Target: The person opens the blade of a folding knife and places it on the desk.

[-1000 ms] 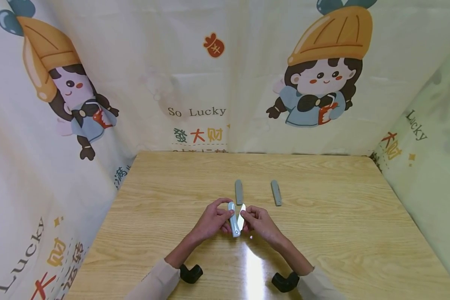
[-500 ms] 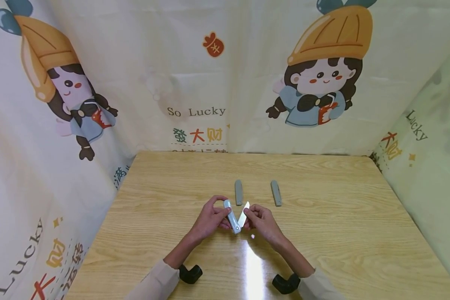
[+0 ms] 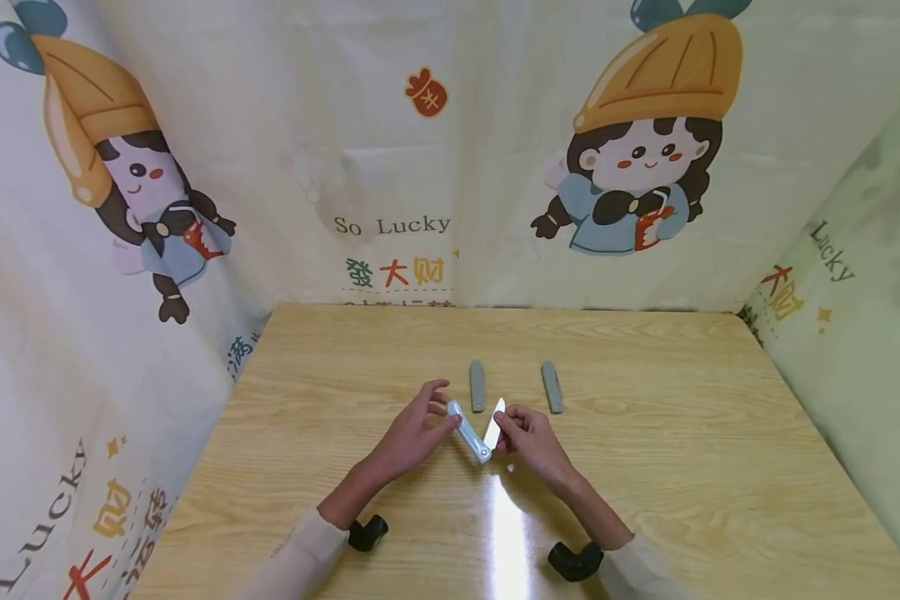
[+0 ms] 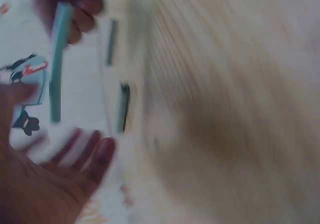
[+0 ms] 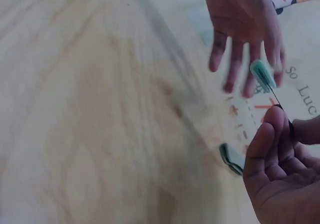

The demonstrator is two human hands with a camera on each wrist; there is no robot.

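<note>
A folding knife (image 3: 467,432) with a pale blue-green handle is partly unfolded, its handle and bright blade (image 3: 494,429) making a V. My right hand (image 3: 531,439) pinches the blade between thumb and fingers, as the right wrist view shows too. Spread, extended fingers mark my left hand (image 3: 414,435), beside the handle (image 4: 58,68). In the left wrist view a gap shows between those fingers and the handle. Seen from the right wrist, the left hand (image 5: 245,18) hangs behind the handle's end (image 5: 262,73) with fingers pointing down.
Two grey folded knives (image 3: 477,386) (image 3: 552,387) lie side by side on the wooden table (image 3: 330,358), just beyond the hands. Printed cloth (image 3: 390,167) hangs behind the table and along both sides. Black wrist mounts (image 3: 576,562) sit at the sleeves.
The knife has unfolded wider and shifted slightly right and away from me. My left hand has let go of the handle, its fingers straightening. My right hand keeps pinching the blade.
</note>
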